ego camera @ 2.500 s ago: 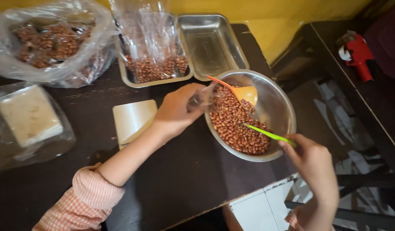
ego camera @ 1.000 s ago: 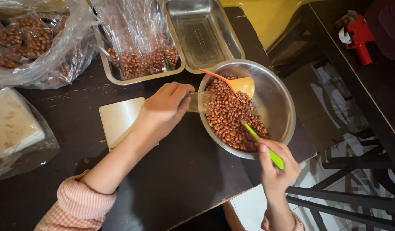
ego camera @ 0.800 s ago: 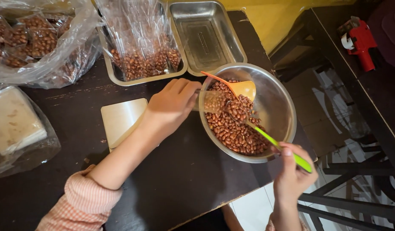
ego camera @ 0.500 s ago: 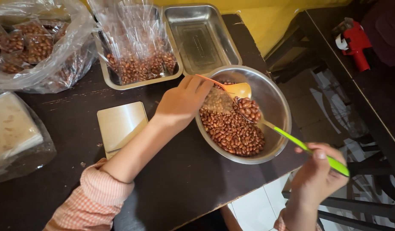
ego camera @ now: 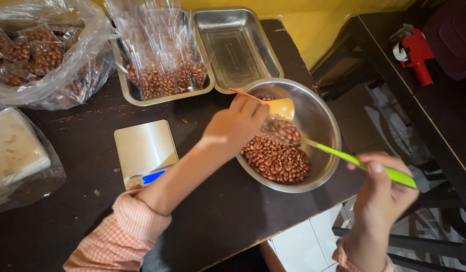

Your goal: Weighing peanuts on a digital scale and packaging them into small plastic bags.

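Holding a small clear bag (ego camera: pixel 281 128) of peanuts over the steel bowl (ego camera: pixel 321 121), my left hand (ego camera: pixel 233 128) has its fingers pinched on the bag. At 4 o'clock, my right hand (ego camera: pixel 381 194) grips a green-handled spoon (ego camera: pixel 364 163). A scale (ego camera: pixel 144 151) sits on the bench (ego camera: pixel 86 211) at 9 o'clock.

A small silver digital scale (ego camera: pixel 144 151) lies on the dark wooden surface (ego camera: pixel 91 211). Behind it, an empty steel tray (ego camera: pixel 235 48) sits beside a steel tray of filled clear packets (ego camera: pixel 162 65). A red tape dispenser (ego camera: pixel 414 50) rests far right.
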